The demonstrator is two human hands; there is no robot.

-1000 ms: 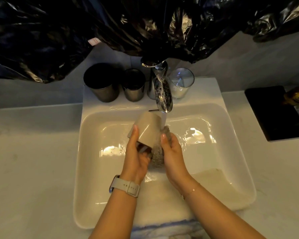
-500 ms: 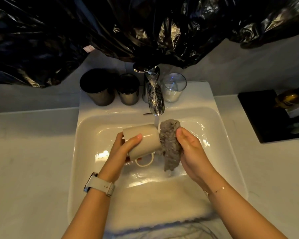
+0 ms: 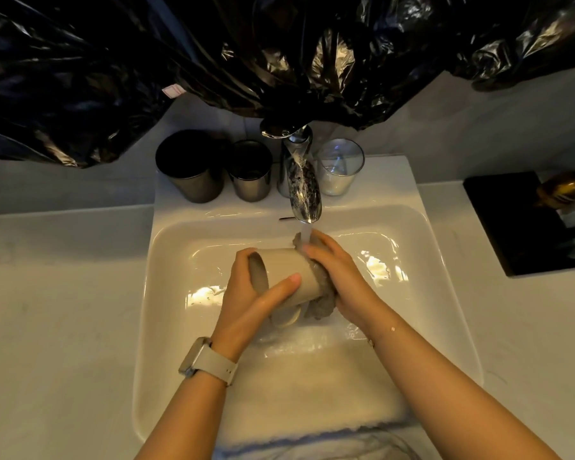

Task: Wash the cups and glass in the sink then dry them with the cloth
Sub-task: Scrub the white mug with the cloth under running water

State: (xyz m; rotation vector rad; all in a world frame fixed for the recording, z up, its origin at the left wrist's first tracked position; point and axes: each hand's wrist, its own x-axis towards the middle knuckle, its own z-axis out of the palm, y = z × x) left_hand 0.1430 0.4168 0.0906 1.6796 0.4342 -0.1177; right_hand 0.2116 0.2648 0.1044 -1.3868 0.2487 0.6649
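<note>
We are still on the first wash: our left hand (image 3: 249, 300) grips the beige mug (image 3: 286, 273) sideways over the sink (image 3: 180, 247), right hand (image 3: 339, 277) presses the cloth (image 3: 319, 302) on its base, two metal cups (image 3: 190, 171) and glass (image 3: 339, 167) unwashed far behind, drying undone.

We see a mug (image 3: 287, 272) held sideways over the sink (image 3: 180, 260), beneath the tap (image 3: 304, 190). Behind the basin, two cups (image 3: 190, 171) stand left of the tap and a glass (image 3: 339, 167) right.
</note>
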